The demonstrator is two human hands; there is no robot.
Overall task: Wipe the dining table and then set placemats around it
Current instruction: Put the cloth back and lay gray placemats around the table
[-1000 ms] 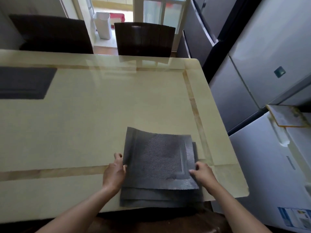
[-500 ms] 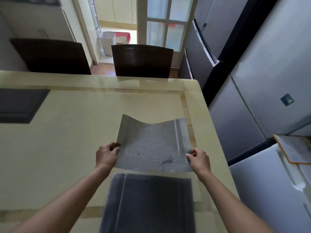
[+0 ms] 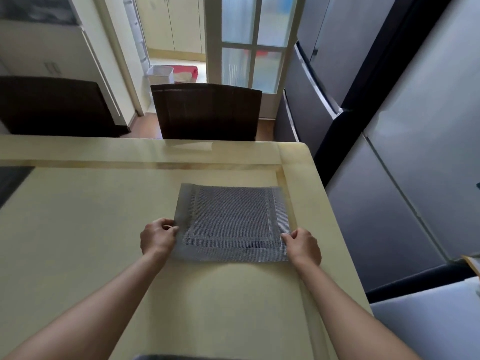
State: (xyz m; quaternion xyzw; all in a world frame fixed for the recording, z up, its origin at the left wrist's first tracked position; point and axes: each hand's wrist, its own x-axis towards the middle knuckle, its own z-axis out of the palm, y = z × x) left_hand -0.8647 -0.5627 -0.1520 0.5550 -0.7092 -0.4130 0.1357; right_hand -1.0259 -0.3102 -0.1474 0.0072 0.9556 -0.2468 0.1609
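Hands pinch the mat [image 3: 231, 222]: left hand [image 3: 158, 236] on its left edge, right hand [image 3: 302, 245] on its right, mat near table [image 3: 78, 229] far-right corner, before the chair [image 3: 207, 110].

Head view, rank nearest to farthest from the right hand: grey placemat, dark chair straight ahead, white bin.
1. grey placemat, the right hand pinches its right edge.
2. dark chair, across the table.
3. white bin, on the floor behind the chair, to the left.
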